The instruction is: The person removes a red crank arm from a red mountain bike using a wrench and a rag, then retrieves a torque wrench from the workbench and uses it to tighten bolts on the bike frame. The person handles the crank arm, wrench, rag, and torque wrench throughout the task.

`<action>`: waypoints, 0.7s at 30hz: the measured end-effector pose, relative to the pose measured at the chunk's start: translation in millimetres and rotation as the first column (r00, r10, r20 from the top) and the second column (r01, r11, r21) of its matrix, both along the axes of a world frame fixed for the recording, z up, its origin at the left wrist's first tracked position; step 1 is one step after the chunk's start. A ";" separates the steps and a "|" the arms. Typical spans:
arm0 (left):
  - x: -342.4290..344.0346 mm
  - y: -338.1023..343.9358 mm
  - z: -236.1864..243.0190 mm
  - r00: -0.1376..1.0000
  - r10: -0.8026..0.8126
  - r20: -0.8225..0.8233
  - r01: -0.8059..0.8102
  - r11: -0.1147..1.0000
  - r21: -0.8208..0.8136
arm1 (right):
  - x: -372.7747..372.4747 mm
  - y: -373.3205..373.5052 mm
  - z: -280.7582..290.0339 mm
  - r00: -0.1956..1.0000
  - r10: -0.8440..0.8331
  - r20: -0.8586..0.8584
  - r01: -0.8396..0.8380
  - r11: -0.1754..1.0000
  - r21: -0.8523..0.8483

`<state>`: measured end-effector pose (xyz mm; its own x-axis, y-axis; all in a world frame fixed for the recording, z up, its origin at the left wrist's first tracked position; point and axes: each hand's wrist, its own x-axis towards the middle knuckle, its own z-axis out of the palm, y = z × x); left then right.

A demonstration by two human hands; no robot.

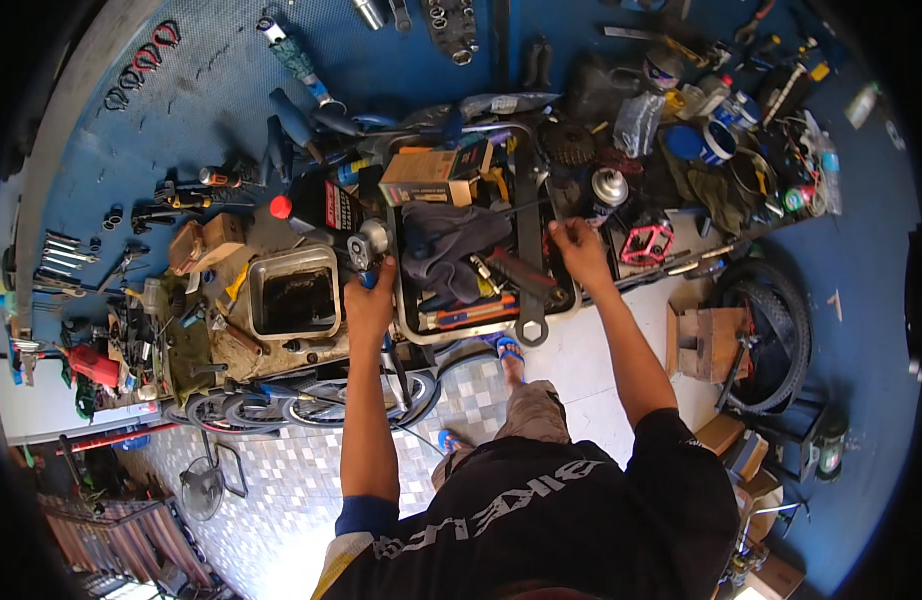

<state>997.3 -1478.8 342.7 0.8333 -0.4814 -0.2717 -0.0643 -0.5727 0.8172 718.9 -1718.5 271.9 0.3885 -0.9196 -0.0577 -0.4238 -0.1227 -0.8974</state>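
Your left hand point(371, 292) gripping left of centre, your right hand point(581, 252) sitting right of centre, fingers point(560, 235) curling, forearms point(369, 430) pointing upward

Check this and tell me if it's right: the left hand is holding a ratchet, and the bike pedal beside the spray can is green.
Not quite: the bike pedal is pinkish red, not green, as the head view shows. The rest is right: the left hand is holding a ratchet, and the pedal is beside the spray can.
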 end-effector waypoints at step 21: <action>-88.1 59.9 8.1 0.999 -0.039 0.031 0.040 0.998 -0.040 | -50.3 73.2 39.4 0.997 -0.005 0.081 -0.006 0.990 0.144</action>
